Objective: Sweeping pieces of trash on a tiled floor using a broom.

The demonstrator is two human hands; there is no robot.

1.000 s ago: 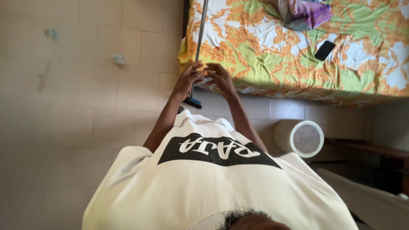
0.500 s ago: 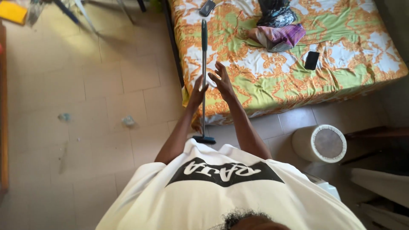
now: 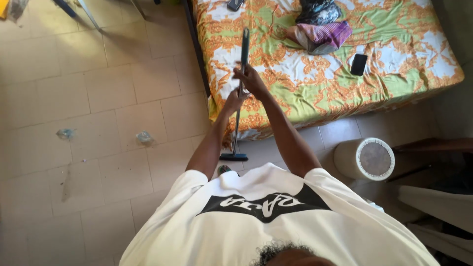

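I hold a long-handled broom [image 3: 238, 118] upright in front of me, both hands on its thin shaft. My right hand [image 3: 251, 79] grips high up, just under the dark green upper part of the handle. My left hand [image 3: 234, 101] grips a little lower. The broom's dark head [image 3: 233, 156] rests on the tiled floor, beside the edge of a bed [image 3: 295, 93] with an orange, green and white flowered sheet. My white T-shirt with a black panel fills the bottom of the view.
On the bed lie a black phone [image 3: 358, 64], a heap of dark and purple clothes [image 3: 320, 29] and a dark object [image 3: 235, 4]. A white round bin [image 3: 367, 158] stands on the floor to the right. Two scraps of litter [image 3: 65, 133] [image 3: 144, 137] lie on the tiles to the left. Dark wooden furniture [image 3: 433, 145] is at the right.
My hands have slid up the broom handle and spread apart, the right one now higher. The view has tilted to show more of the bed and floor.
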